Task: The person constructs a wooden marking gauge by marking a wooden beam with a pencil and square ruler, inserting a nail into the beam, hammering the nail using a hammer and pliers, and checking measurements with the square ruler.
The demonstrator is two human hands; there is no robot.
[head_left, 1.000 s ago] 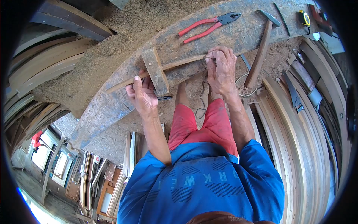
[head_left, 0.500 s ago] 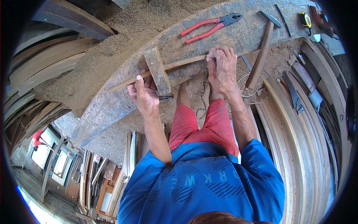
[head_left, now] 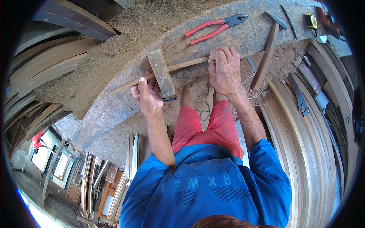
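Observation:
A wooden marking gauge, its block (head_left: 161, 72) crossed by a long thin stem (head_left: 186, 64), is held just above the worn workbench (head_left: 100, 114). My left hand (head_left: 147, 98) is closed round the stem on the left of the block, thumb up, its other fingers partly hidden beneath. At the stem's right end my right hand (head_left: 226, 74) pinches the tip, which its fingers cover. Beyond the gauge lie red-handled pliers (head_left: 216, 28) with their handles spread. To the right of my right hand, a hammer (head_left: 268, 53) rests with its handle over the bench edge.
A tape measure (head_left: 311, 20) and a thin dark rod (head_left: 289, 22) lie at the bench's right end. Sawdust (head_left: 125, 32) is heaped behind the bench. A handsaw (head_left: 300, 97) rests by long stacked boards (head_left: 300, 140) on the right. Another person's red sleeve (head_left: 37, 140) shows far left.
My right hand has shifted slightly left along the stem, its fingers bunched closer over the tip. My left hand and the gauge stay almost still.

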